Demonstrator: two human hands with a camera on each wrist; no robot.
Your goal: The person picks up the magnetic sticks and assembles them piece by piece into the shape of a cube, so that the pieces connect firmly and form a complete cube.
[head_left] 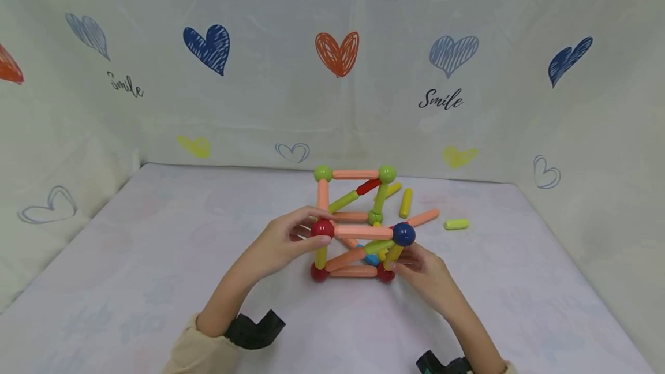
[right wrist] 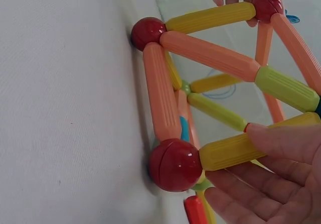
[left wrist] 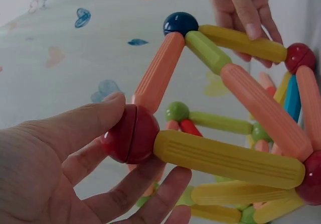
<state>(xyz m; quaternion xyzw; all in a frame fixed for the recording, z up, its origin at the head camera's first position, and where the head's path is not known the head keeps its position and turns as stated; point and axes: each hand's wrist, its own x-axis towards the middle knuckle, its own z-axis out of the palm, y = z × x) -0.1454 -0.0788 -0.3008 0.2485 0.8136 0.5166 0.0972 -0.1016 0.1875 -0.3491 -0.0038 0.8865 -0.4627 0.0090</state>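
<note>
A box-shaped frame of building sticks and balls stands on the table, its front face joined by orange sticks (head_left: 363, 232). My left hand (head_left: 283, 238) holds the red ball (left wrist: 133, 133) at the front upper left corner between thumb and fingers. Across the top, the blue ball (head_left: 403, 234) forms the other front corner. My right hand (head_left: 428, 276) pinches the upright yellow stick (right wrist: 228, 151) below it, thumb on one side and fingers on the other. Red balls (right wrist: 175, 164) sit at the lower front corners. A diagonal of a green stick (left wrist: 208, 52) and an orange one crosses this face.
Green balls (head_left: 387, 174) mark the rear corners of the frame. Loose on the table to the right lie a yellow stick (head_left: 406, 203) and a short green stick (head_left: 456, 224). A heart-printed cloth (head_left: 337, 120) hangs behind the table.
</note>
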